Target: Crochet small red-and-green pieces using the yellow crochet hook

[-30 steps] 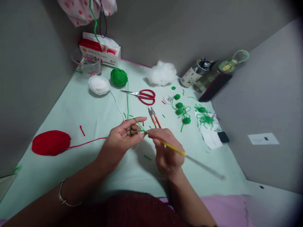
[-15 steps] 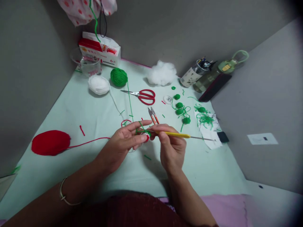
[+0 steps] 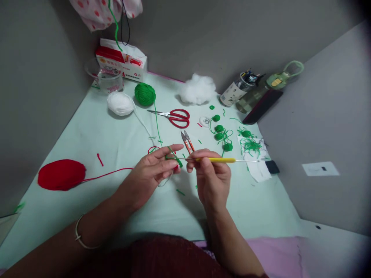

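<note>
My left hand (image 3: 156, 166) pinches a small crochet piece (image 3: 179, 163) of green and red yarn, mostly hidden by the thumb. Green yarn runs over the raised index finger and back to the green yarn ball (image 3: 145, 94). In my right hand (image 3: 213, 173) is a crochet hook (image 3: 220, 160) with a yellow handle, gripped like a pen. Its metal tip reaches left to the green yarn at the piece. A red yarn ball (image 3: 62, 175) lies to the left, its strand leading to my left hand. The white yarn ball (image 3: 120, 103) sits behind, its strand trailing towards the hands.
Red-handled scissors (image 3: 178, 118) and orange thread snips (image 3: 187, 141) lie beyond my hands. White stuffing (image 3: 198, 89) is at the back. Several small green crochet balls (image 3: 219, 128) lie to the right, near a pen cup (image 3: 234, 92) and a green bottle (image 3: 275, 81). A tissue pack (image 3: 133, 65) stands back left.
My right hand has shifted slightly right and turned the hook closer to level. The left hand has tilted the crochet piece, so its red and white part is now mostly out of sight.
</note>
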Action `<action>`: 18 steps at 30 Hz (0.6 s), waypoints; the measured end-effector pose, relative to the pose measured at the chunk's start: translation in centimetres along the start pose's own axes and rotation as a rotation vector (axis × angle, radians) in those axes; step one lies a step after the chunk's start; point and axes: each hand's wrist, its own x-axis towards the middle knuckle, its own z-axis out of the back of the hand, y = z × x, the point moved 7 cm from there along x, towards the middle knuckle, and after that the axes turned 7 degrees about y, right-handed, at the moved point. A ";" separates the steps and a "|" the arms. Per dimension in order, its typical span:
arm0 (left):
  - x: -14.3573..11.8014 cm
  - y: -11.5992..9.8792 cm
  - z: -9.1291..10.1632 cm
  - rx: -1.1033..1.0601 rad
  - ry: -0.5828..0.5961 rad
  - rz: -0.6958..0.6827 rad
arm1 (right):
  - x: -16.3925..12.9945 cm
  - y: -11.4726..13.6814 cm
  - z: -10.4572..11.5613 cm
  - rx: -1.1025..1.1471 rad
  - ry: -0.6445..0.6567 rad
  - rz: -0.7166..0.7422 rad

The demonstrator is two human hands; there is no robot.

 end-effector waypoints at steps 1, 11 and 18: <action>0.0 0.0 0.0 0.048 0.004 -0.014 | 0.0 -0.3 -0.2 0.002 0.020 -0.027; -0.3 -0.2 0.2 0.221 0.021 -0.043 | 0.4 -1.3 0.0 0.155 0.038 -0.173; -0.4 -0.3 0.7 0.251 -0.003 -0.039 | 0.1 -0.3 0.0 0.051 0.054 -0.095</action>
